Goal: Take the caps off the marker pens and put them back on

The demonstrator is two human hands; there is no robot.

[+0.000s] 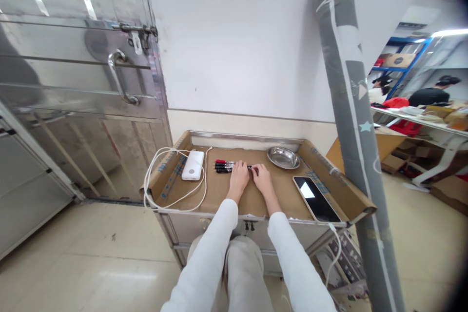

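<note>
Several pens [224, 166], one with red parts and the others dark, lie side by side on the cardboard-lined top of a small cabinet. Over their middle rests my left hand [240, 176], its fingers curled down onto them. My right hand [262, 177] is just to the right, with thumb and fingers pinched together at the pens' right ends. A small dark tip shows at those fingers, but I cannot make out exactly what they grip. A shallow round metal dish [283, 157] sits behind and to the right of my right hand.
A white power bank [192, 165] with a looped white cable [146, 183] lies left. A phone [316, 199], plugged into a cable, lies right. Cardboard edges [329, 175] rise around the top. A tall grey wrapped roll [356, 107] leans nearby. People sit at a far table.
</note>
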